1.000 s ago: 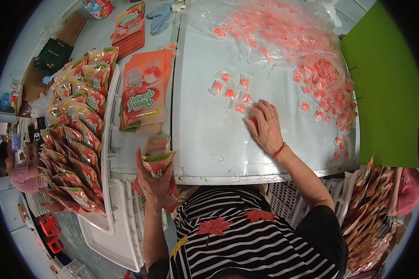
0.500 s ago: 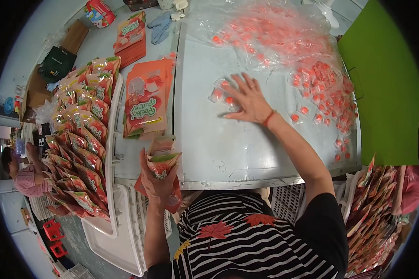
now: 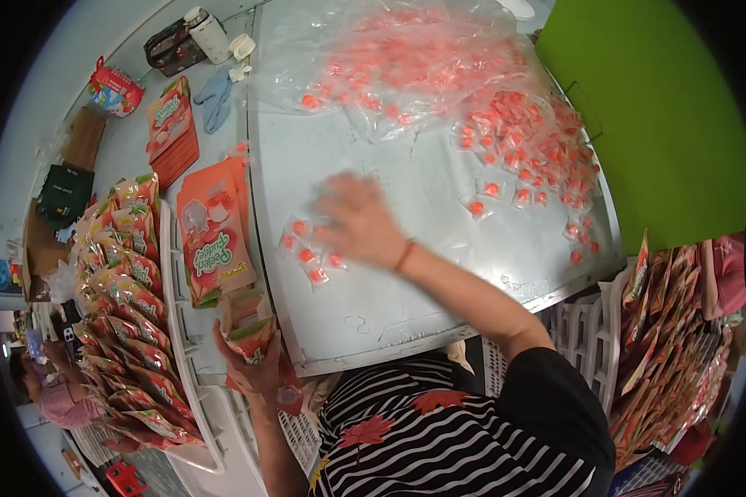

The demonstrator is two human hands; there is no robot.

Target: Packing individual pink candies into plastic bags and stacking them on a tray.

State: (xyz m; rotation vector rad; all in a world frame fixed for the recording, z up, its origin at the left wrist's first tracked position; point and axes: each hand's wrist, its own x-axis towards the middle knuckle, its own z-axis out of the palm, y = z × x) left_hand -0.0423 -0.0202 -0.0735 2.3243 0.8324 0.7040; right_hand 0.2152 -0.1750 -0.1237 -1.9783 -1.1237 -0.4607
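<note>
My left hand (image 3: pixel 253 373) is wrapped round a red and green pouch (image 3: pixel 252 331), held upright with its mouth open beside the table's near left corner. My right hand (image 3: pixel 360 219) is blurred by motion, palm down over the grey metal table (image 3: pixel 406 290), with its fingers stretched out. Beside its fingertips lie several small wrapped candies (image 3: pixel 307 255), red in clear squares. A flat stack of pouches (image 3: pixel 215 240) lies just beyond my left hand. Far right on the table is a large heap of the same candies (image 3: pixel 526 141).
A clear plastic bag (image 3: pixel 423 62) of candies covers the table's far side. Filled pouches stand in a white crate (image 3: pixel 178 306) at left; more pouches (image 3: pixel 671 348) are at right. A green panel (image 3: pixel 655 124) borders the table. Another person (image 3: pixel 66 389) is at far left.
The view has shifted, so the table sits further left and lower. My right hand has swept leftward over the table, and more loose candies now show by its fingers. My left hand keeps the pouch.
</note>
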